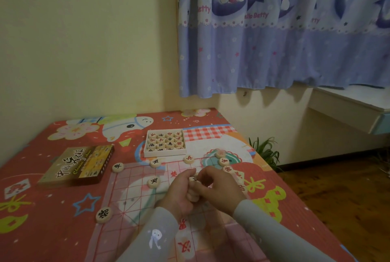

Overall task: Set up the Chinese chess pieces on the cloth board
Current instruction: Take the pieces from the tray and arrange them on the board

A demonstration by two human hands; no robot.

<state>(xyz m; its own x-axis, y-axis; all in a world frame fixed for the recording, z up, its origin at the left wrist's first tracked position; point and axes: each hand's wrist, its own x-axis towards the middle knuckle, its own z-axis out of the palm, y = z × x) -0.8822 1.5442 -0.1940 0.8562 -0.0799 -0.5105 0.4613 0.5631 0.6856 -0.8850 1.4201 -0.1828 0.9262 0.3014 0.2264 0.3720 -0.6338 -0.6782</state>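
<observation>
A thin translucent cloth board [135, 185] with red grid lines lies on the patterned table cover. Round wooden chess pieces sit on it: one black-marked piece [153, 182] mid-board, one at the far left corner [118, 167], one near the left edge [103, 214], and several along the far and right edges [223, 161]. My left hand [179, 194] is closed around a stack of pieces [193, 195]. My right hand [217, 187] pinches the top piece [193, 179] of that stack. A white tray [147, 153] behind the board holds several more pieces.
The game's box lid [78, 165] lies to the left of the board. The table cover [42, 209] is red with cartoon prints. A wall and blue curtain [274, 40] stand behind; a plant [266, 152] and wooden floor are to the right.
</observation>
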